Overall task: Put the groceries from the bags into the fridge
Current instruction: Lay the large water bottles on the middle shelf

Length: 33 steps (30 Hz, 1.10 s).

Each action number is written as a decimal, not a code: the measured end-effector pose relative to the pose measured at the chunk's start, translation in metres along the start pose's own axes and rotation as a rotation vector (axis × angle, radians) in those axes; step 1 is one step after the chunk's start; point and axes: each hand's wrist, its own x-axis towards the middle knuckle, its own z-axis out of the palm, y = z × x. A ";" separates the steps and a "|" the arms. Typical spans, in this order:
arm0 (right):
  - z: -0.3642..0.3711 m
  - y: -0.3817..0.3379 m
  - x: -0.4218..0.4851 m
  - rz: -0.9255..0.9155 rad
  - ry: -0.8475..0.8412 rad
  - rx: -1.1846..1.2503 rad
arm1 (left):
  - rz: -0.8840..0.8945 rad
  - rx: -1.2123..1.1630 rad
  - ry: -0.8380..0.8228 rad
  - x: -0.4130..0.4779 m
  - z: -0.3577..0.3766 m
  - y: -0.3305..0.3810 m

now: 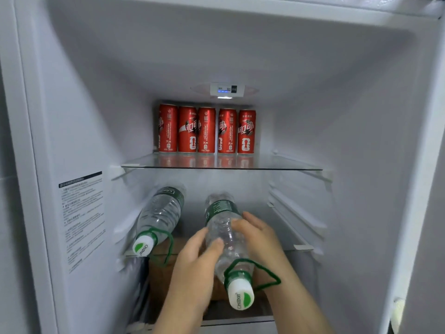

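While your left hand (196,255) and right hand (258,233) close their grip round the clear plastic water bottle with green label and white cap (222,225), it lies lengthwise on the lower glass shelf (289,242), cap end past the front edge; released early, it could roll or tip out. Its cap reads "Cestbon", like the second clear plastic bottle (160,214) at left; five red drink cans (206,130) above show "FIFA".

Head cam, close, faces straight into open fridge (72,116).
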 end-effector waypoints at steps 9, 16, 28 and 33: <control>0.013 0.008 0.028 -0.010 -0.016 -0.390 | 0.066 0.119 -0.113 -0.023 -0.007 -0.004; -0.002 -0.004 0.052 0.078 -0.190 -0.391 | 0.199 0.624 0.049 -0.004 -0.021 0.005; 0.009 0.015 0.095 0.016 -0.343 -0.227 | 0.647 1.327 -0.074 0.027 -0.045 0.009; 0.016 0.021 0.107 0.013 -0.395 -0.202 | 0.649 1.412 0.000 0.045 -0.053 0.005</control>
